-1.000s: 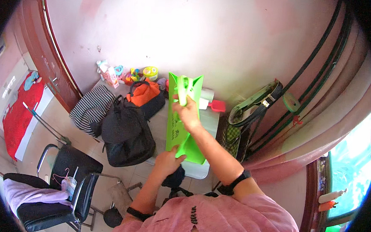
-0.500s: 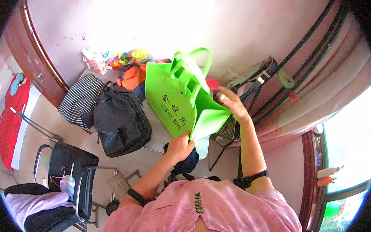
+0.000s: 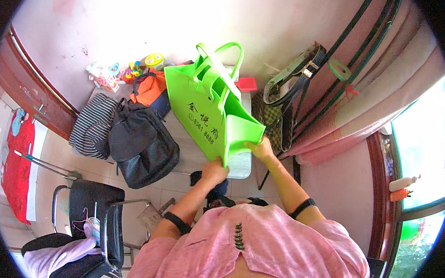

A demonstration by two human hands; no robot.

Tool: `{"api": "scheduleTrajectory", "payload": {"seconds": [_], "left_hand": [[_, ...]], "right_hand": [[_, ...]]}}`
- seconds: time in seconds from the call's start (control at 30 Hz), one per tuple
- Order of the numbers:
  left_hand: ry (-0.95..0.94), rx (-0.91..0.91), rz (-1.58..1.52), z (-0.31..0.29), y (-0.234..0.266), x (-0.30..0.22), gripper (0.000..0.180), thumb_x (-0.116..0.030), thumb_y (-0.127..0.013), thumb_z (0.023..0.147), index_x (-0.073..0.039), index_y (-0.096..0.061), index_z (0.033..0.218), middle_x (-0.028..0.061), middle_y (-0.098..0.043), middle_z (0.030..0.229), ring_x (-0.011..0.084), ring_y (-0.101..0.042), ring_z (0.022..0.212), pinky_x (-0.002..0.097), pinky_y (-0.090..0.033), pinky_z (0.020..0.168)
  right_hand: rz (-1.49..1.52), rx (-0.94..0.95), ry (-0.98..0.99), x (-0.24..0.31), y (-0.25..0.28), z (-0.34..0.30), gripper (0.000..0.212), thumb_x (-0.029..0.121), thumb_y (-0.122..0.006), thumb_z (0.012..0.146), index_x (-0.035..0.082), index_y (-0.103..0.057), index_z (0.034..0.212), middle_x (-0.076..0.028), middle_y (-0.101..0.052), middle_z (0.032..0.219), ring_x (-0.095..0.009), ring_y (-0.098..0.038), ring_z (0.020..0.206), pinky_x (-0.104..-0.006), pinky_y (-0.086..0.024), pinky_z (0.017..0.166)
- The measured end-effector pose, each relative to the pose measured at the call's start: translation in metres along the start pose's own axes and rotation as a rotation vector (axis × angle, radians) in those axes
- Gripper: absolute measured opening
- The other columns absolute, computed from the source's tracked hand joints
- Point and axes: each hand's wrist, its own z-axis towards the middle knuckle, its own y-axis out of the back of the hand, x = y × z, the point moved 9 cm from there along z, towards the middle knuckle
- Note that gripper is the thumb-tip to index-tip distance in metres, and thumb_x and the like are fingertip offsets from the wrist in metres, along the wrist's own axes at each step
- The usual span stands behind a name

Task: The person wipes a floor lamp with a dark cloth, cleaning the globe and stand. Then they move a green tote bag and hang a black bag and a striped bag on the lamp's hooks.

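A bright green tote bag stands on a pale table, its two handles pointing up and its near end turned toward me. My left hand grips the bag's lower near corner, fingers closed on it. On the right side of that same end, my right hand pinches the bag's edge; part of its fingers is hidden behind the green wall. A black backpack sits just left of the bag, and an orange and navy bag lies behind the backpack.
A striped bundle lies at the table's left end. Toys and a yellow-lidded tub line the wall. Behind the green bag is a red box. At right hang belts and a checked bag. A black chair stands lower left.
My right hand has come down from above the bag's right side and taken hold of its near end edge. My left hand keeps its grip. The view has shifted slightly.
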Motion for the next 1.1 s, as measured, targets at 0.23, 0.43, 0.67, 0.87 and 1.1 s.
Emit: {"api": "scheduleTrajectory", "payload": {"seconds": [0.23,0.43,0.67,0.87,1.1], "left_hand": [[-0.039,0.038,-0.061,0.019,-0.042,-0.022,0.052,-0.038,-0.056,0.081,0.002,-0.047,0.112,0.024,-0.064,0.092,0.0417,-0.062,0.083,0.0503,-0.049,0.071],[-0.335,0.112,-0.255,0.012,-0.063,-0.047,0.042,-0.032,-0.063,0.075,-0.012,-0.058,0.112,0.0165,-0.061,0.11,0.0367,-0.059,0.1,0.0453,-0.049,0.082],[-0.222,0.088,-0.223,0.004,-0.008,-0.035,0.064,-0.034,-0.072,0.071,-0.003,-0.048,0.122,0.0223,-0.065,0.09,0.0385,-0.063,0.084,0.0437,-0.05,0.075],[0.048,-0.484,-0.722,-0.02,0.12,0.075,0.087,-0.038,-0.081,0.066,0.003,-0.036,0.129,0.0148,-0.06,0.106,0.0229,-0.06,0.093,0.039,-0.048,0.082],[-0.566,0.093,-1.14,-0.044,0.154,-0.006,0.047,-0.019,-0.065,0.085,0.0,-0.05,0.125,0.0072,-0.058,0.117,0.0167,-0.053,0.106,0.0312,-0.042,0.093]], "right_hand": [[0.499,0.395,-0.072,0.037,-0.041,-0.049,0.038,0.012,-0.066,0.078,0.002,-0.058,0.113,-0.008,-0.061,0.107,-0.017,-0.056,0.093,-0.0319,-0.048,0.079],[-0.005,0.202,0.348,0.046,-0.035,-0.075,0.091,0.028,-0.081,0.064,0.003,-0.034,0.137,-0.021,-0.047,0.129,-0.03,-0.045,0.12,-0.038,-0.036,0.102],[0.495,-0.197,0.127,0.028,0.07,-0.03,0.023,-0.001,-0.057,0.086,0.003,-0.063,0.108,-0.004,-0.065,0.097,-0.012,-0.058,0.083,-0.0269,-0.049,0.069],[0.248,-0.152,0.157,0.077,0.209,-0.053,0.028,0.006,-0.063,0.081,0.001,-0.061,0.108,-0.007,-0.063,0.097,-0.018,-0.059,0.085,-0.0309,-0.051,0.074],[0.877,0.063,0.19,0.061,0.239,-0.042,0.051,0.013,-0.072,0.073,-0.003,-0.052,0.118,-0.011,-0.062,0.108,-0.023,-0.061,0.093,-0.0365,-0.051,0.082]]}}
